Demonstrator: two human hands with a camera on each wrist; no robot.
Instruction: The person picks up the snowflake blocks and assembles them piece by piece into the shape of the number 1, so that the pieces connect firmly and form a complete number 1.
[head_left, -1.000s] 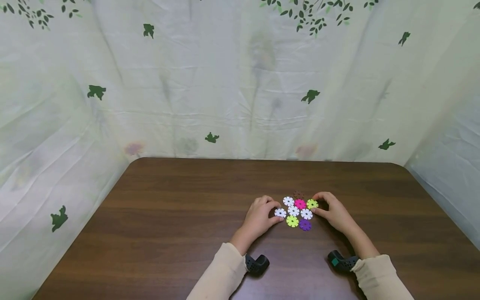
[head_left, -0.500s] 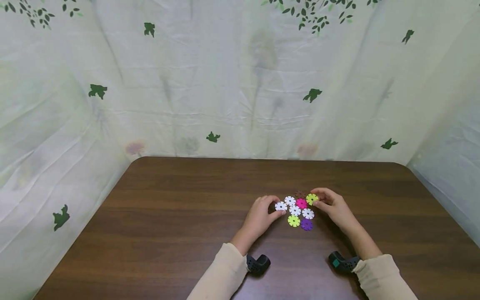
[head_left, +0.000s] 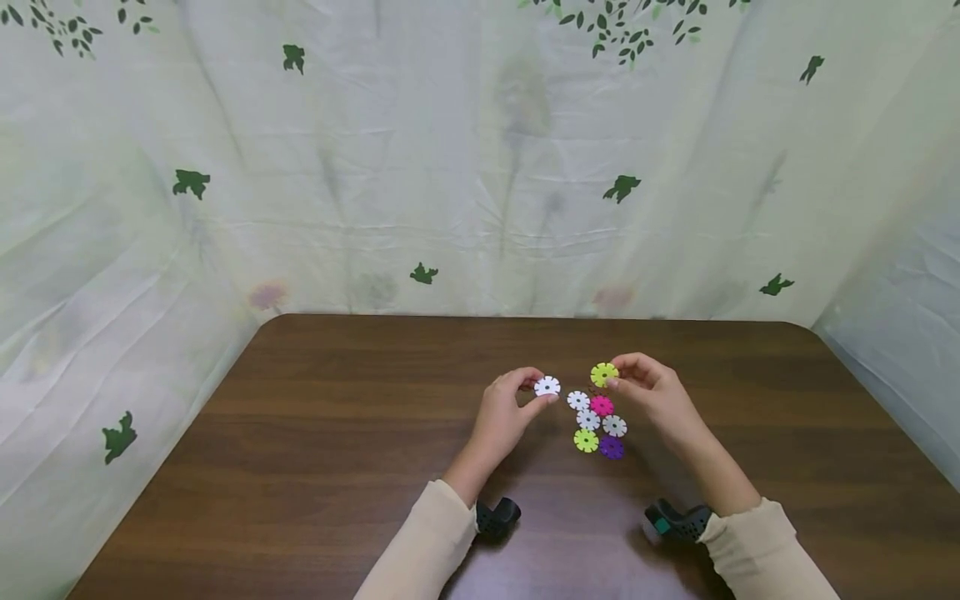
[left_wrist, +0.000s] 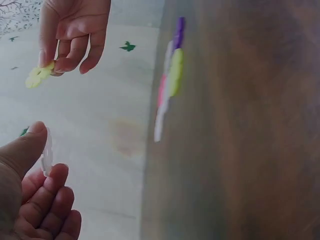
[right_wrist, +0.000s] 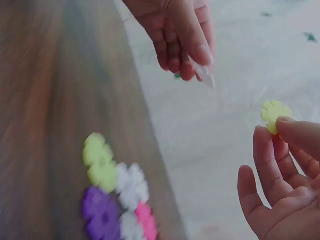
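Note:
My left hand (head_left: pixel 501 412) pinches a white notched disc (head_left: pixel 547 386) between thumb and fingers, raised off the tabletop. Opposite it, my right hand (head_left: pixel 662 398) pinches a yellow-green notched disc (head_left: pixel 603 375), also lifted. The two discs are apart, as both wrist views show. Below them on the table lie several flower-like discs close together: a pink disc (head_left: pixel 602 406), a purple disc (head_left: pixel 611 447), another yellow-green disc (head_left: pixel 586 441) and several white discs (head_left: pixel 588 419). A brown disc, nearly the table's colour, is mostly hidden behind the raised yellow-green one.
The brown wooden table (head_left: pixel 337 433) has rounded far corners. A pale curtain (head_left: pixel 465 167) with green leaf prints hangs behind it and along the sides. A black wrist device (head_left: pixel 498 517) sits on each forearm near the cuff.
Both hands have lifted their discs up from the group and away from me. The left hand's white disc moved slightly left; the yellow-green one moved left too. The other discs stayed put.

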